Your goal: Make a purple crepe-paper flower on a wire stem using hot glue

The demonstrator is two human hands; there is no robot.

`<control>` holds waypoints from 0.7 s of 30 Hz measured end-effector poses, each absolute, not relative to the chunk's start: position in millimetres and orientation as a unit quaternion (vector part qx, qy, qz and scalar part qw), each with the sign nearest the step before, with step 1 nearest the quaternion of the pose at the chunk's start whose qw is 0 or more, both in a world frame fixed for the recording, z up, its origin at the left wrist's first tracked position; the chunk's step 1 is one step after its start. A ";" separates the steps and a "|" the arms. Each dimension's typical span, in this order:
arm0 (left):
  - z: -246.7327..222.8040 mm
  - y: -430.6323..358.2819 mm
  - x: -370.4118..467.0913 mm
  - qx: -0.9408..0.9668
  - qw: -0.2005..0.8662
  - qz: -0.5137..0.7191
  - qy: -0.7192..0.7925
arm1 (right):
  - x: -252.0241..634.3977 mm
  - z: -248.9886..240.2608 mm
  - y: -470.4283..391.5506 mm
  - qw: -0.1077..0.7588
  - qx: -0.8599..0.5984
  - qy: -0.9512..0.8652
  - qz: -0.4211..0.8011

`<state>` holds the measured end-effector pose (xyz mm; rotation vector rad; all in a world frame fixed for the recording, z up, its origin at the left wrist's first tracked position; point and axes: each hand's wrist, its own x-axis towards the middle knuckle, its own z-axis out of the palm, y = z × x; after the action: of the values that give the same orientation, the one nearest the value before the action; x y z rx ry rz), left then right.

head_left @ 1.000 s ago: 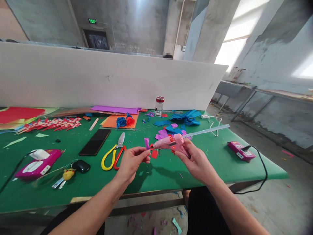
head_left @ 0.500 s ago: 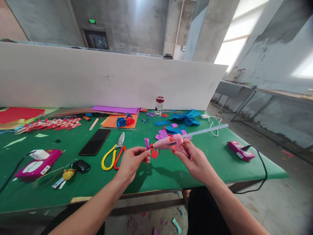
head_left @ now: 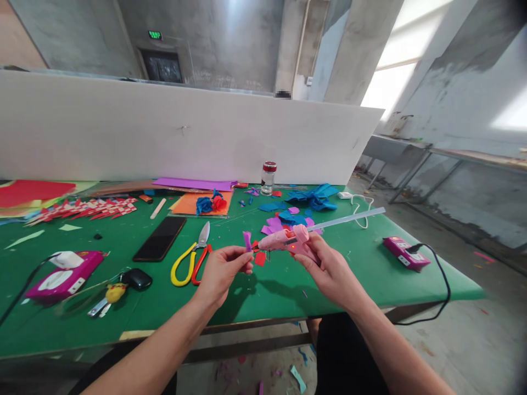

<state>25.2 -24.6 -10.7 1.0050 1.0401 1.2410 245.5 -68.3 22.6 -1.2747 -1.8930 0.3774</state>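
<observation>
My right hand [head_left: 323,263] is wrapped round the handle of a pink hot glue gun [head_left: 284,239], whose small orange light is lit. A long clear glue stick [head_left: 348,219] juts from its back end. Between thumb and fingers, my left hand [head_left: 228,269] pinches a small purple paper piece [head_left: 247,240]. The gun's nozzle points left and is at or very close to that paper; contact is hard to make out. Below and behind the nozzle lie red paper scraps [head_left: 259,259] on the green table [head_left: 280,302].
Scissors [head_left: 201,241], a black phone [head_left: 160,239] and a key ring [head_left: 115,292] lie left. Behind are paper flowers [head_left: 212,205], a glass jar [head_left: 268,180], blue crepe paper [head_left: 315,196] and a white board [head_left: 206,137]. Magenta power strips [head_left: 405,254] sit at both sides.
Almost nothing differs. Both hands, the glue gun and the purple paper keep nearly the same positions.
</observation>
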 end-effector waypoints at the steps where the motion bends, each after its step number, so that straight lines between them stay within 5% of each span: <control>1: -10.6 -24.6 25.1 0.429 0.579 0.531 0.445 | 245.6 22.6 -68.4 0.401 -0.505 -0.750 0.149; 21: -12.8 -24.2 24.9 0.433 0.581 0.529 0.442 | 244.9 23.1 -67.9 0.408 -0.503 -0.746 0.156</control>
<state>24.9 -24.2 -12.8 1.0128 1.0321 1.2365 244.9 -67.9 23.1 -1.2681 -1.8789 0.3937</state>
